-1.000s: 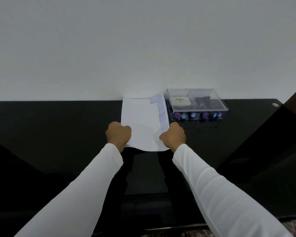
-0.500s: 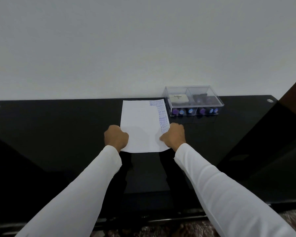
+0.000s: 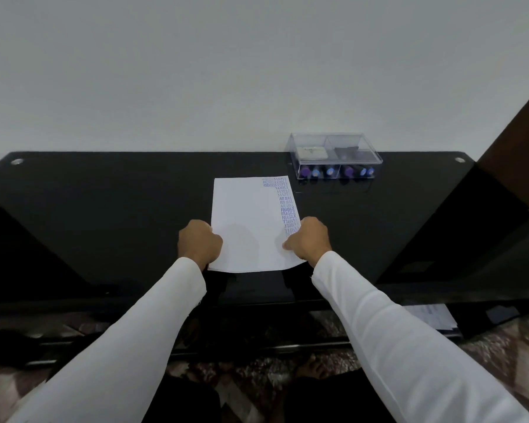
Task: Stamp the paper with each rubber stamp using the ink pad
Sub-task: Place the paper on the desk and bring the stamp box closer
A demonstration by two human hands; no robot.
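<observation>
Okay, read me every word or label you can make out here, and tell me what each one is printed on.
All legible text is blue stamping down the right edge of the paper:
"AMENDED" near the top.
"SAMPLE" repeated below the top edge.
"AIR MAIL" repeated at mid-height.
"FRAGILE" repeated below that.
"SAMPLE" upside down, by the right hand.
The faintest impressions are unreadable.
The white item's label inside the clear box is too small to read.

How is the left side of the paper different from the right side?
The left side of the paper is blank white, while the right side carries a column of blue stamped words such as AIR MAIL and FRAGILE. The left hand grips the left edge and the right hand grips the right edge, over the lowest stamps. The right side lies nearer the clear box. Both sides lie flat on the black table.
</observation>
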